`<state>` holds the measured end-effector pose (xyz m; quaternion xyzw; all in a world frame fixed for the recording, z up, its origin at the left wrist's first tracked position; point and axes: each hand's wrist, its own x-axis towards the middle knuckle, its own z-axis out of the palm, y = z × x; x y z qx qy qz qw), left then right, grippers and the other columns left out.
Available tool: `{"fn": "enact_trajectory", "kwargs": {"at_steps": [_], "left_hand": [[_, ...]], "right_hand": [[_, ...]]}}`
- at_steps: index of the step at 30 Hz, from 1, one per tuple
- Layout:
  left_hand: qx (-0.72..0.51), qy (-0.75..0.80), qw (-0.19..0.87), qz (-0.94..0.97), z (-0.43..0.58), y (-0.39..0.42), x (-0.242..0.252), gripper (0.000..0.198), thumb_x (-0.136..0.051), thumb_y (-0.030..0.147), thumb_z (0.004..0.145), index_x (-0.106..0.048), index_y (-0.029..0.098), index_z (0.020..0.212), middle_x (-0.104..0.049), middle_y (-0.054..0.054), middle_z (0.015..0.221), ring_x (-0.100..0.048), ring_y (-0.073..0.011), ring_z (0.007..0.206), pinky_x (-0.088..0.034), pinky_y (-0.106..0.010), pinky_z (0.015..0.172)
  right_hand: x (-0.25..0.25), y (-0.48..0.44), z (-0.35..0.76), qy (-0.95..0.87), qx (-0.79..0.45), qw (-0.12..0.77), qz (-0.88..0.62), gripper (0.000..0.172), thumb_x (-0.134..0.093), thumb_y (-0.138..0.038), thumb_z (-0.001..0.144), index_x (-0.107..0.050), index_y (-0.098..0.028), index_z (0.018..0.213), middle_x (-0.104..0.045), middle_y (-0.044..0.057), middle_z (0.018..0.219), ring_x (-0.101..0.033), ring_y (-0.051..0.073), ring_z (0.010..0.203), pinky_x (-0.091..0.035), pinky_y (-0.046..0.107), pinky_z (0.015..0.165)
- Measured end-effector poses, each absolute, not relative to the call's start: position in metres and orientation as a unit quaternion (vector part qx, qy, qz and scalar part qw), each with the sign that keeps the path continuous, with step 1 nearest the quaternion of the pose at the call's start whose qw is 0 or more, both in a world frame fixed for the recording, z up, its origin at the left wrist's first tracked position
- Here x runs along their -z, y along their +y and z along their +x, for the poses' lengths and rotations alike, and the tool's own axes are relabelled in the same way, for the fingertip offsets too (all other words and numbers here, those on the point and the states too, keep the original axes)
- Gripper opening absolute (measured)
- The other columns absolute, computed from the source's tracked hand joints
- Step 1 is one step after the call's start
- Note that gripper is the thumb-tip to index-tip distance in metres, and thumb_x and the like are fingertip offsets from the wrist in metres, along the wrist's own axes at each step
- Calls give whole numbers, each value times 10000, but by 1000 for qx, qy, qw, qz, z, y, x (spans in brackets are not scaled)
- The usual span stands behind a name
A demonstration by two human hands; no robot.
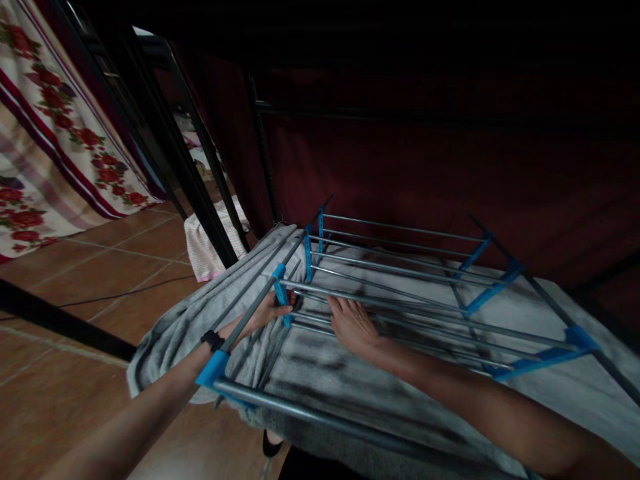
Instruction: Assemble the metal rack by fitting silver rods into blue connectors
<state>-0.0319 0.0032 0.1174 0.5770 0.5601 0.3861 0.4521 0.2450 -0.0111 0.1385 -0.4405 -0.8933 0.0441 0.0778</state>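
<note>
A metal shoe rack or drying rack (400, 295) with thin grey rods and blue plastic joints lies on a grey blanket (305, 367). My left hand (267, 311) reaches through the side of the frame, its thumb and fingers closed about a blue bracket (283, 300) at the rod ends. A dark band circles the left wrist. To the right of it my right hand (353, 325) rests over the rods with its fingers bent around one metal rod (325, 294). Its fingertips are partly hidden.
Dark metal bed posts (175, 133) rise at the left, with a dark red curtain (400, 173) behind. A floral cloth (60, 120) hangs far left. A striped towel (205, 247) hangs near a post. A cable (130, 291) crosses the tiled floor (100, 347).
</note>
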Motion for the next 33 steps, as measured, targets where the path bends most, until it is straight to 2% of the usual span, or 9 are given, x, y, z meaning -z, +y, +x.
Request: {"fn": "enact_trajectory", "kwargs": {"at_steps": [2,6,11,18,21,24,27,30,33], "left_hand": [[-385,554,456,580,-34,4,-115,503,-925,568,593,-757,196,887,-767,-80,913,-660,-311,966,-535,-458,984],[-371,560,472,571,-34,4,-113,547,-917,545,603,-767,163,964,-775,-79,929,-673,-299,950,-534,-473,999],[-359,572,479,561,-30,3,-115,429,-906,474,616,-781,153,871,-784,-96,901,-676,-298,934,-524,-471,1003],[-379,570,486,544,-22,-10,-125,319,-856,484,707,-786,221,873,-791,-85,933,-688,-325,1010,-498,-510,1073],[-385,566,497,533,-21,-14,-128,293,-853,500,721,-769,250,848,-786,-87,941,-692,-323,1026,-493,-503,1099],[-381,565,501,533,-20,-16,-129,260,-846,498,743,-758,272,839,-788,-77,952,-689,-326,1061,-500,-473,1094],[-398,553,493,541,-20,-15,-131,254,-832,486,783,-763,283,920,-795,-56,981,-685,-323,1098,-499,-464,1096],[-405,547,486,548,-21,-13,-134,304,-852,502,759,-763,281,948,-808,-53,991,-684,-335,1106,-503,-480,1095],[-389,553,479,560,-20,-11,-139,340,-872,542,706,-765,272,882,-818,-63,976,-685,-357,1105,-510,-504,1098]], "right_hand": [[-136,-3,242,-884,-68,62,-458,518,-413,-158,1057,-502,-144,1567,-588,172,1554,-593,300,1371,-480,438,1138],[-136,3,232,-891,-96,20,-444,427,-358,-152,1080,-619,-184,1418,-689,135,1414,-679,266,1251,-516,399,1071],[-143,1,229,-887,-112,6,-449,411,-313,-233,1125,-612,-217,1406,-686,125,1424,-718,273,1177,-551,396,956],[-156,3,230,-888,-117,14,-444,392,-316,-259,1124,-621,-216,1366,-747,138,1329,-736,295,1148,-550,395,921],[-158,3,229,-885,-123,11,-448,400,-320,-290,1128,-619,-227,1385,-754,131,1316,-737,304,1151,-554,405,931],[-159,3,230,-887,-131,9,-442,443,-309,-287,1128,-566,-253,1487,-740,123,1353,-729,300,1175,-555,417,954],[-161,4,232,-889,-144,8,-434,481,-306,-278,1121,-513,-266,1556,-729,124,1372,-724,300,1183,-560,430,957],[-163,6,226,-888,-152,11,-433,469,-316,-277,1114,-545,-224,1520,-718,140,1385,-716,297,1196,-559,432,981],[-164,8,208,-895,-149,22,-420,443,-339,-237,1094,-586,-169,1455,-701,159,1402,-702,288,1219,-547,423,1024]]}}
